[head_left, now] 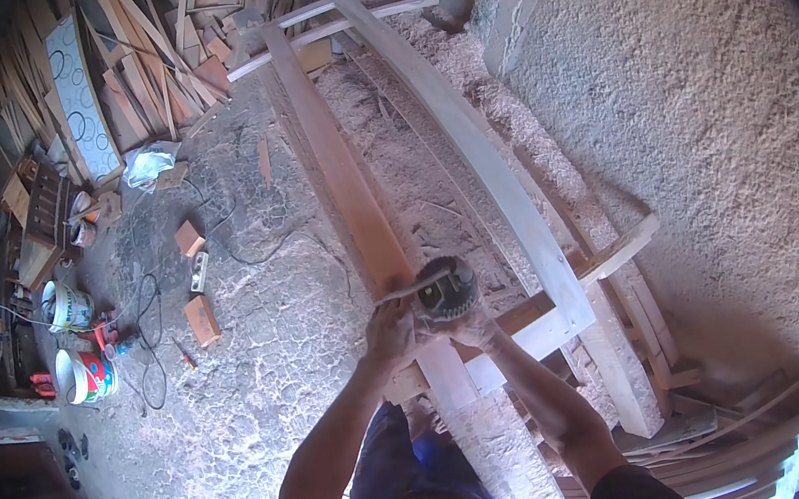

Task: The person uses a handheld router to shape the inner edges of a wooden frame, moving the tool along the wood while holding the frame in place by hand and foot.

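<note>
Both my hands are closed round a power tool with a round, dark, ribbed top (pixel 446 289); its exact kind cannot be made out from above. My left hand (pixel 391 335) grips its left side, and my right hand (pixel 472 329) is at its lower right, with the fingers partly hidden. The tool stands over the near end of a long reddish wooden board (pixel 340 166). This board forms the left side of a large wooden frame, whose paler right-hand rail (pixel 464 125) runs away from me. A short crosspiece (pixel 523 342) joins the two near my right forearm.
Wooden beams (pixel 629 371) lie under the frame, with sawdust around them. A rough wall (pixel 678 61) rises on the right. On the left floor are buckets (pixel 83 375), a dark cable (pixel 159 326), wood blocks (pixel 202 321) and a power strip (pixel 199 270). Timber offcuts (pixel 155 60) lean at the back.
</note>
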